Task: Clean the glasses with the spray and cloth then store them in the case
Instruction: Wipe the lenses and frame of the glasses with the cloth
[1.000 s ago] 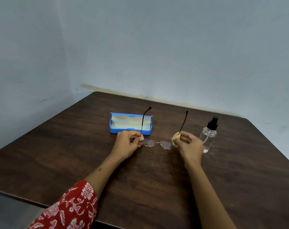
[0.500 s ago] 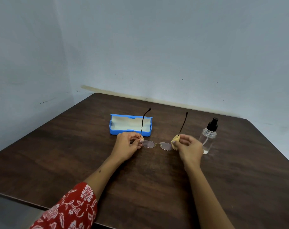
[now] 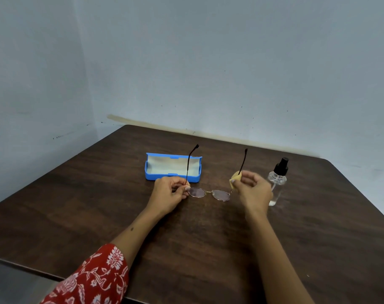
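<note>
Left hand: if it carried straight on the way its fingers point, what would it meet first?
The left hand points rightward along the glasses it pinches at the hinge. Beyond them, it would probably first meet the right hand holding the yellow cloth, though depth is unclear.

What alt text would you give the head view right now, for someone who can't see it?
Two hands hold open glasses above a dark wooden table: the left hand pinches one hinge, the right hand grips a yellow cloth around the other temple. An open blue case lies behind, a spray bottle at right.
</note>
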{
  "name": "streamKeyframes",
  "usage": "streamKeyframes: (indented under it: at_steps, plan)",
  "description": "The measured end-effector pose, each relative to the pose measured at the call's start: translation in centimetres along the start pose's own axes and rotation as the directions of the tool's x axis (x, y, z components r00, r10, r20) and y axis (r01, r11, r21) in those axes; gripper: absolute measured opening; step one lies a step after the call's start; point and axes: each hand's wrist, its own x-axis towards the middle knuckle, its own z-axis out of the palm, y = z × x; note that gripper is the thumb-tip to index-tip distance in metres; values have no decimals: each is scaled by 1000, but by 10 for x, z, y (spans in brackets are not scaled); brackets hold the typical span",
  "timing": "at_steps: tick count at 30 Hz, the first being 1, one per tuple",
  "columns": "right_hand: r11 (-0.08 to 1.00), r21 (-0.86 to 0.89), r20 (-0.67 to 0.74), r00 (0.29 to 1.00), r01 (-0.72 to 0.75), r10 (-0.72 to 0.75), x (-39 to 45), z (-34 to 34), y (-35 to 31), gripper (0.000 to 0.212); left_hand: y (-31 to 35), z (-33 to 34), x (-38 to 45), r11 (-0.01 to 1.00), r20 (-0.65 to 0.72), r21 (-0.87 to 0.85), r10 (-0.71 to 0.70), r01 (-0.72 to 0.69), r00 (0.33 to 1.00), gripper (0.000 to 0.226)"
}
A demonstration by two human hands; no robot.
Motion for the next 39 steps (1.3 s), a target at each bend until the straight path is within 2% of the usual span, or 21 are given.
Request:
streamKeyframes:
  at_steps: [4, 10, 12, 16, 21, 30, 39]
  plan:
    - [991, -102, 41, 995, -87, 91, -3, 0, 16, 24, -1, -1, 0, 1000, -1, -6, 7, -7, 1000, 8]
    - [989, 80, -39, 992, 127, -124, 9, -4, -31, 26, -1, 0, 0, 1000, 3, -1, 1, -1, 1000, 9]
    - [982, 89, -60, 985, 166, -161, 11, -6, -38, 28, 0, 0, 0, 1000, -2, -5, -1, 1, 1000, 8]
    - [992, 74, -34, 995, 100, -97, 4, -3, -21, 30, 1, 0, -1, 1000, -7, -8, 11, -11, 1000, 8]
    - [999, -39, 29, 999, -28, 30, -7, -3, 5, 26, 1, 0, -1, 1000, 1, -6, 8, -8, 1000, 9]
    - [986, 111, -39, 992, 127, -123, 8, -3, -30, 30, 1, 0, 0, 999, -11, -38, 8, -8, 1000, 10]
    - [998, 58, -11, 1000, -11, 12, -8, 1, 6, 27, 2, 0, -1, 999, -20, -43, 18, -19, 1000, 11]
